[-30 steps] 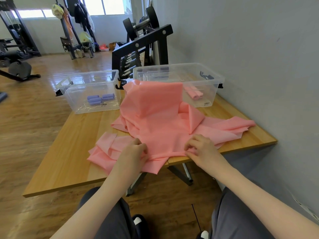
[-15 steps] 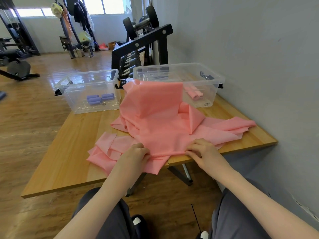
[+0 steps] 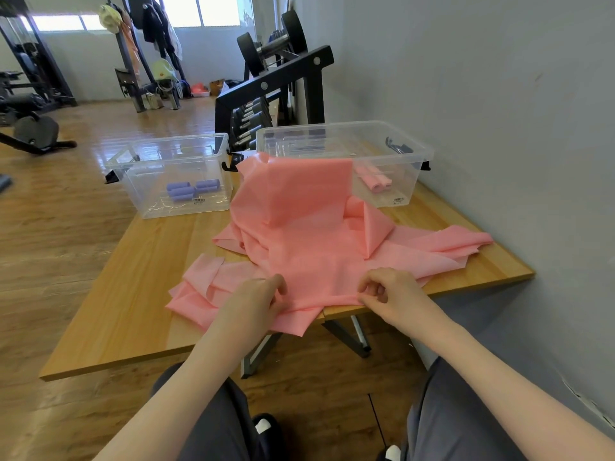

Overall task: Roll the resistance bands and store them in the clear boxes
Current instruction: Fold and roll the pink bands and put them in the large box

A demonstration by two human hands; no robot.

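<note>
From the head view, a wooden table [image 3: 139,294] stands against a grey wall [image 3: 482,94] in a gym with wood flooring. A dumbbell rack [image 3: 276,91] rises behind it. A heap of pink resistance bands [image 3: 309,241] sprawls across the table, draped up over the front of the right clear box [image 3: 389,154], which holds pink rolls [image 3: 377,183]. The left clear box [image 3: 173,174] holds purple rolls [image 3: 191,190]. At the near table edge, the left hand [image 3: 256,297] and right hand [image 3: 392,294] each curl their fingers, pinching the pink band's near edge.
</note>
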